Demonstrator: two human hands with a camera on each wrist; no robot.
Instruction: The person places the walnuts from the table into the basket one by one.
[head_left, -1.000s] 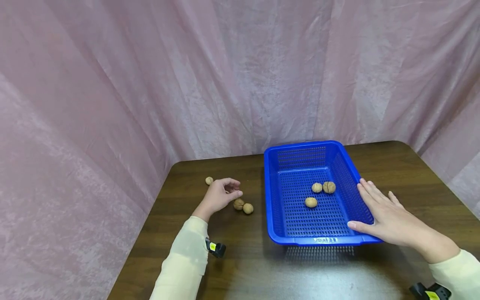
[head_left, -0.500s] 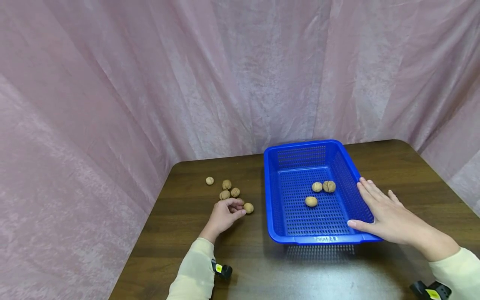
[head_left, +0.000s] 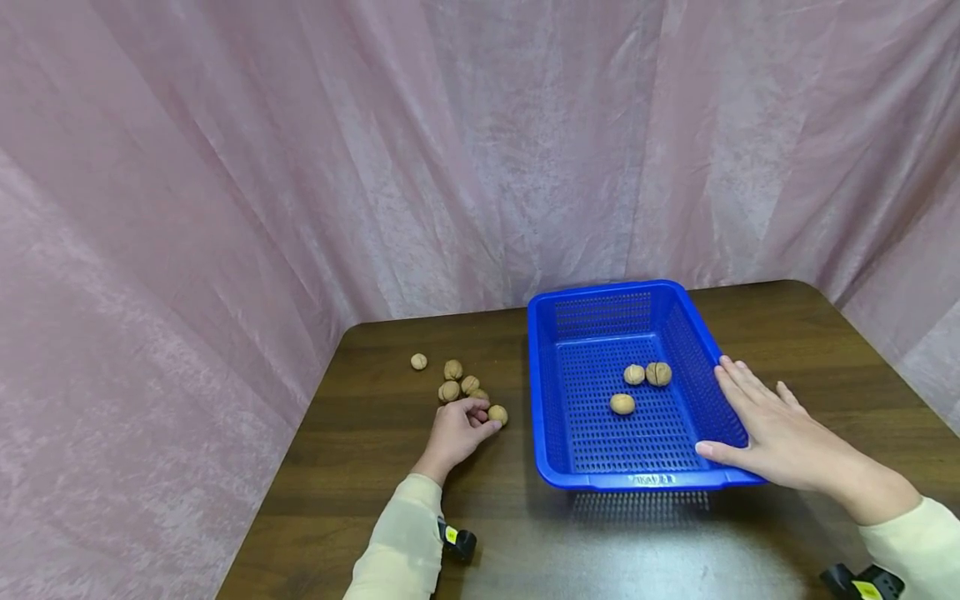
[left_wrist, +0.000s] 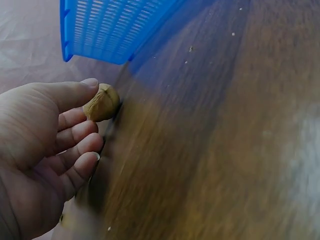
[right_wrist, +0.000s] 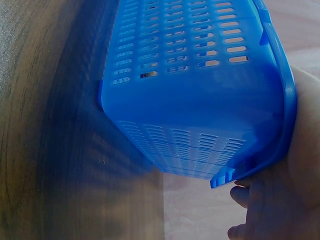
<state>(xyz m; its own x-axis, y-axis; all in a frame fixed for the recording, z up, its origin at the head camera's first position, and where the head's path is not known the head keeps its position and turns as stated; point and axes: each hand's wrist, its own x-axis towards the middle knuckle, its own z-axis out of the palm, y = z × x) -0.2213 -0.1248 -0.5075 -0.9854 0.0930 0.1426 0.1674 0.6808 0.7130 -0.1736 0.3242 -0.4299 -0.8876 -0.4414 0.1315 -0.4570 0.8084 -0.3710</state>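
Note:
My left hand (head_left: 456, 435) pinches a round tan walnut (head_left: 498, 414) at the near right end of a loose group on the table. In the left wrist view the thumb lies along one side of this walnut (left_wrist: 102, 103), and the curled fingers are on the other. Several other walnuts (head_left: 449, 391) lie just beyond that hand, one of them partly hidden by its fingers. My right hand (head_left: 772, 433) rests with straight, spread fingers on the right rim of a blue plastic basket (head_left: 534, 392). Inside the basket are three walnuts (head_left: 622, 404).
A dark wooden table (head_left: 360, 442) carries everything. A lone pale walnut (head_left: 418, 362) lies toward its back left. Pink curtains (head_left: 480, 167) hang behind the table and down both sides.
My left hand has come down past the walnut group, nearer to me and rightward, onto the tan walnut, uncovering several others. The right hand and basket stay in place.

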